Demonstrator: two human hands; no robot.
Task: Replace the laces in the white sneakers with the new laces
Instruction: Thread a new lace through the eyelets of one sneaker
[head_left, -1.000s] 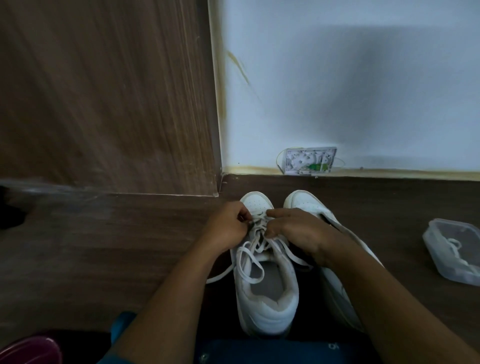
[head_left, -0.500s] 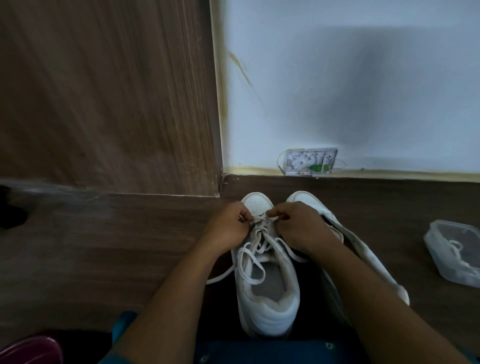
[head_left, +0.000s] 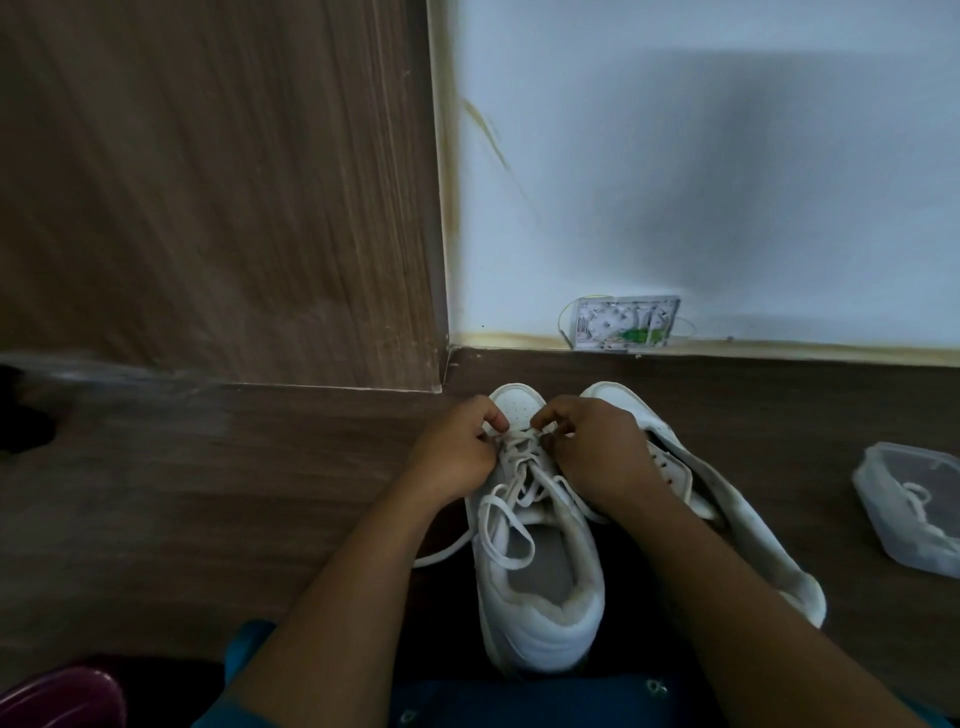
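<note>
Sneaker before us, toe toward wall. Left hand, right hand each pinch lace at toe-end eyelets. We'd loosen one crossing at time, pull evenly, avoid snagging tip, brace shoe with knuckles.

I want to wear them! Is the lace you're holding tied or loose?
Loose: the lace lies in slack loops over the sneaker, one end on the floor.
</note>
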